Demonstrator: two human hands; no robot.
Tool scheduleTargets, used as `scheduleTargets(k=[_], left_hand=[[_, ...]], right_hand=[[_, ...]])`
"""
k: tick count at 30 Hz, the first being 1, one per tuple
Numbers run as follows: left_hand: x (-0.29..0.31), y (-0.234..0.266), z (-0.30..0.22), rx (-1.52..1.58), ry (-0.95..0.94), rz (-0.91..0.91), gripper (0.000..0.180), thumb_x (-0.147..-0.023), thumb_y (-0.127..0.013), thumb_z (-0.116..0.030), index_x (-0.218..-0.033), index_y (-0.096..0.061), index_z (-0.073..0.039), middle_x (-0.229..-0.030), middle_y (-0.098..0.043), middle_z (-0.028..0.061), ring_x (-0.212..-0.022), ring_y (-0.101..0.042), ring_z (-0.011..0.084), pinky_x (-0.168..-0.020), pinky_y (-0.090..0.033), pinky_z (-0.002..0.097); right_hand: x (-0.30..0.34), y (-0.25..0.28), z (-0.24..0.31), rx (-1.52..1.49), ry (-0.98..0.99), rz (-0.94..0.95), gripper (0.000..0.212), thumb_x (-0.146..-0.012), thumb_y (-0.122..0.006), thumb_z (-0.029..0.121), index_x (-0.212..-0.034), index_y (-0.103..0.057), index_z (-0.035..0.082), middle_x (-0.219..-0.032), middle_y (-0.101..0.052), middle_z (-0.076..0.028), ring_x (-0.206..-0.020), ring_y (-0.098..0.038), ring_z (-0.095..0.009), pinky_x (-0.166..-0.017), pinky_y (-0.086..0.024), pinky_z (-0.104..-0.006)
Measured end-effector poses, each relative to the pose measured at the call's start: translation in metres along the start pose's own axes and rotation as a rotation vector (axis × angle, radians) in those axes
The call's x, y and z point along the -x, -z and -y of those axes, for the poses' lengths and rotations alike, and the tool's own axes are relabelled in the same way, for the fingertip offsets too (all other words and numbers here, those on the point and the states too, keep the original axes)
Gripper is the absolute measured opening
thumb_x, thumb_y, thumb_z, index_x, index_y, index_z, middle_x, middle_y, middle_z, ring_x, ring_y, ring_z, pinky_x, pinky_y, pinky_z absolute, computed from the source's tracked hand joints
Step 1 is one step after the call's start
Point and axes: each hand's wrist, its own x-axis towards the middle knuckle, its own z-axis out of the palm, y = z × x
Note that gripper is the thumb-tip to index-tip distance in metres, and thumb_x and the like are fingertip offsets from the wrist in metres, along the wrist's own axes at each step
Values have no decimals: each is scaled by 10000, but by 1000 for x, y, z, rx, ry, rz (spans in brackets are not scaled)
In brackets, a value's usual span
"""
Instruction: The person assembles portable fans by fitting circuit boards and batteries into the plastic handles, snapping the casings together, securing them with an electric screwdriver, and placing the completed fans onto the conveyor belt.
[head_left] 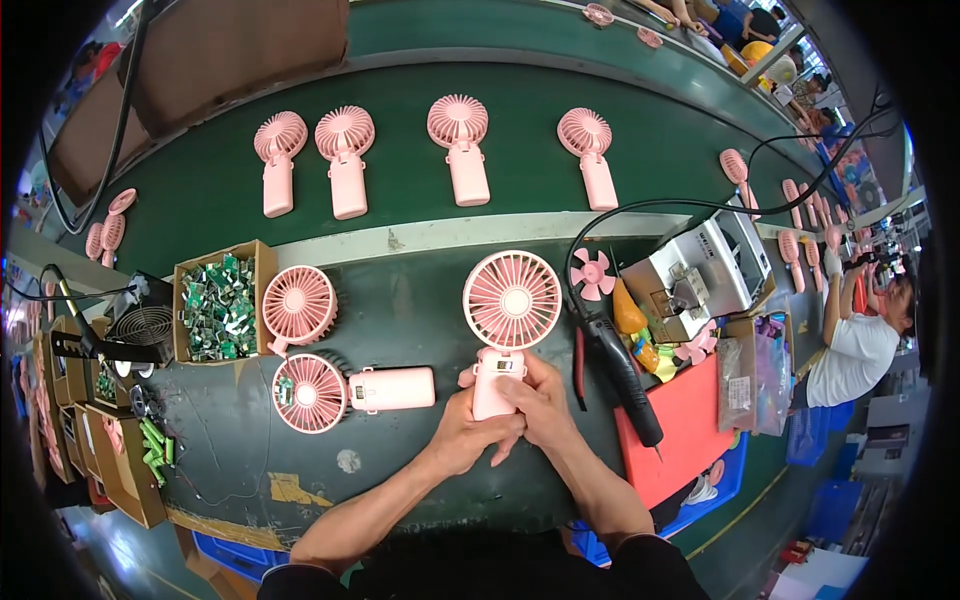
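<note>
Both hands hold one pink handheld fan upright over the dark green bench, its round grille pointing away from me. My left hand wraps the handle's left side. My right hand grips the other side, its thumb lying on the handle front just below a small dark display window. Left of my hands, a second pink fan lies on its side, with a small green circuit board on its grille. Behind that one is another pink fan, its handle mostly hidden.
A cardboard box of green circuit boards stands at the left, near green battery cells. To the right lie a black electric screwdriver on a cable, a red pad and a white machine. Several fans rest on the green conveyor belt.
</note>
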Motion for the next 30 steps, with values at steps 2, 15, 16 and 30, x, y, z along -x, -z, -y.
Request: scheduleTargets(k=[2,15,16,30], left_hand=[[1,1,2,-11,2,2,193,-857,-621,-10,-1031,-561,49,-703,-581,101,-536,-567,165,-393,-425,265],[1,1,0,-38,-9,52,163,-880,-605,-33,-1017,-569,48,-702,-581,102,-550,-566,168,-410,-429,270],[1,2,1,-46,-17,61,165,-882,-605,-37,-1019,-569,48,-709,-582,105,-555,-567,169,-413,-430,272],[2,4,1,-45,-29,65,163,-869,-590,-17,-1017,-565,47,-737,-584,119,-570,-579,184,-432,-449,286]], right_hand=[[0,2,1,2,-10,16,324,-897,-528,123,-1168,-522,-55,-1020,-663,-209,-844,-676,-228,-721,-570,-338],[-1,5,0,8,0,46,297,-910,-513,115,-1147,-539,-61,-1029,-666,-206,-824,-677,-211,-703,-571,-327],[0,4,1,8,-1,46,297,-910,-513,115,-1147,-539,-61,-1029,-666,-206,-824,-677,-211,-703,-571,-327],[1,6,0,113,18,19,302,-913,-535,118,-1164,-544,-49,-1032,-669,-193,-823,-680,-213,-669,-578,-327]])
